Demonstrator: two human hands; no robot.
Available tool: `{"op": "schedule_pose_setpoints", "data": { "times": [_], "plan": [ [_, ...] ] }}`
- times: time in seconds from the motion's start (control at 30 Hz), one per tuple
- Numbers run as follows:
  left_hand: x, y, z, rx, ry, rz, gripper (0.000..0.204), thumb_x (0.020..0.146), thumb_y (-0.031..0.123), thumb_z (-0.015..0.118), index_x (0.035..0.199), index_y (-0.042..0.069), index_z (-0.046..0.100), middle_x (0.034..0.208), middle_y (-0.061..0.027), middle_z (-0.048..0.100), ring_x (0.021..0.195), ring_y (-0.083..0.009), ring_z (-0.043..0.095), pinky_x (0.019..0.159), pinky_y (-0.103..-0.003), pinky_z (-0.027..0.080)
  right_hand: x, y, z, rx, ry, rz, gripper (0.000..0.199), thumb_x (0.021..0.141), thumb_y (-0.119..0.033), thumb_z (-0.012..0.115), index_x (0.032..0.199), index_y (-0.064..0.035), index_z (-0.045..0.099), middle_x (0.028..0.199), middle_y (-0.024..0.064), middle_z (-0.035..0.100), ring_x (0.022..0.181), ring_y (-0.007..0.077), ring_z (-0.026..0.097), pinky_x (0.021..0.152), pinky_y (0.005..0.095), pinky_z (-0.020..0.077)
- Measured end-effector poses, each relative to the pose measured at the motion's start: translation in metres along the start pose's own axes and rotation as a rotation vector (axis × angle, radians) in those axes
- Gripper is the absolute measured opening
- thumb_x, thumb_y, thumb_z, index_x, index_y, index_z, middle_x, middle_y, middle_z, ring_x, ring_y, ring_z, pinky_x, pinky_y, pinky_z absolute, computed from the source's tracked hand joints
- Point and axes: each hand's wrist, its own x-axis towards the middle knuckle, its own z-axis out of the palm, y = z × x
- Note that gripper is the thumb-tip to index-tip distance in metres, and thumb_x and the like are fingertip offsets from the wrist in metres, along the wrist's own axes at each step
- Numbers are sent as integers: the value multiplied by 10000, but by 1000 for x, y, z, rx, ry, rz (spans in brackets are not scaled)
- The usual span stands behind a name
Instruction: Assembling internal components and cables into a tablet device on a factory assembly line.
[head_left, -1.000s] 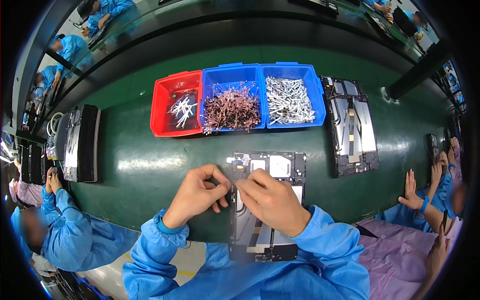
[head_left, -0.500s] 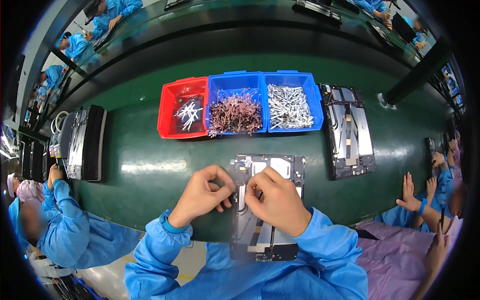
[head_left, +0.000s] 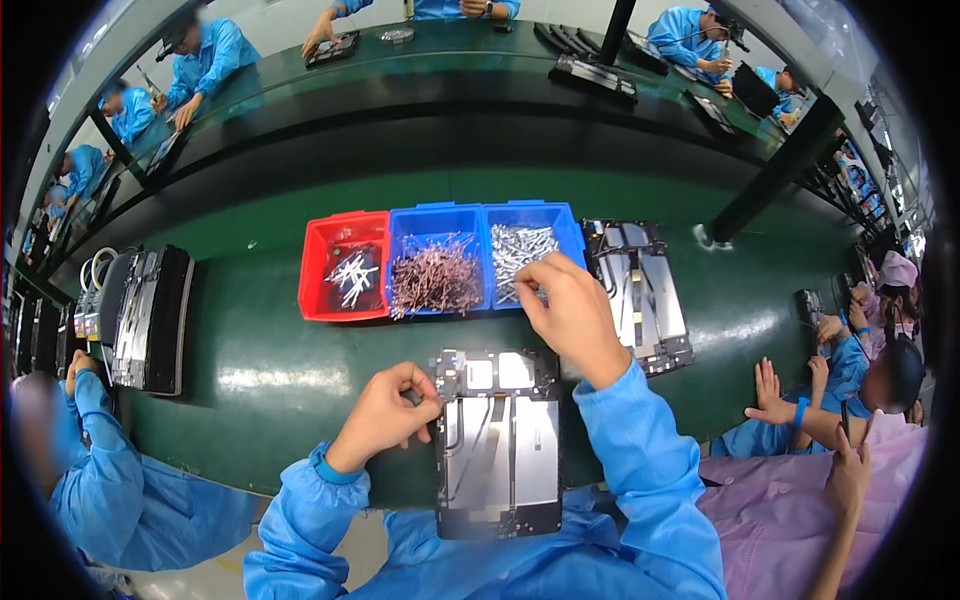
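An opened tablet-like device (head_left: 535,450), with dark circuit boards and silver plates, lies on the bench in front of me. My left hand (head_left: 385,415) is at its upper left edge, fingers curled and thumb against forefinger; whatever may be between them is hidden. My right hand (head_left: 575,318) reaches over the front of the right blue bin (head_left: 577,245), thumb and forefinger pinched at the small silver strips (head_left: 515,250) inside. What the pinch holds, if anything, is too small to make out.
A middle blue bin (head_left: 437,213) holds reddish-brown parts. Beside it a red bin (head_left: 312,265) holds a few white strips. Another opened device (head_left: 655,300) lies right of the bins; a stack of devices (head_left: 155,320) stands left. Co-workers sit at both sides, one person's hand (head_left: 775,395) nearby.
My right hand has left the device and moved up and right to the silver strips' bin. My left hand stays by the device's edge. The whole view has shifted, with the bins appearing lower.
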Motion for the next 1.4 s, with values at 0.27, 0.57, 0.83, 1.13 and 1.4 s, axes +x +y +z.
{"op": "schedule_pose_setpoints", "data": {
  "times": [0.27,0.57,0.83,1.13,1.4],
  "plan": [
    [-3,1,-1,-90,19,23,239,947,166,776,1009,3,613,870,-58,681,561,-100,658,395,-232,437,15,17,-2,-123,-261,-84,134,882,-162,761,1007,-113,750,1015,77,629,855,324,699,743,446,562],
    [-3,-2,1,-79,35,28,207,964,135,747,1022,-6,607,873,-66,680,561,-106,655,399,-230,437,12,31,12,-120,-204,-91,123,918,-170,665,990,-76,693,1009,96,620,811,329,707,722,462,574],
    [-5,4,8,-205,128,126,181,985,151,734,1024,22,612,839,-38,667,565,-70,621,408,-199,388,2,20,-10,486,52,318,95,937,-69,697,979,15,711,887,103,748,568,100,629,509,253,483],
    [-21,44,48,-324,137,272,224,1024,222,701,1089,17,638,827,-17,679,598,-53,624,452,-188,405,-61,-57,-20,658,56,98,78,861,17,777,935,3,757,865,88,732,612,84,650,499,243,472],
    [-24,35,50,-365,85,219,191,1032,197,687,1059,11,649,811,-41,691,568,-54,610,447,-194,409,-89,-69,-20,611,87,57,176,859,5,786,1032,-29,774,900,63,731,665,101,674,552,245,514]
  ]
}}
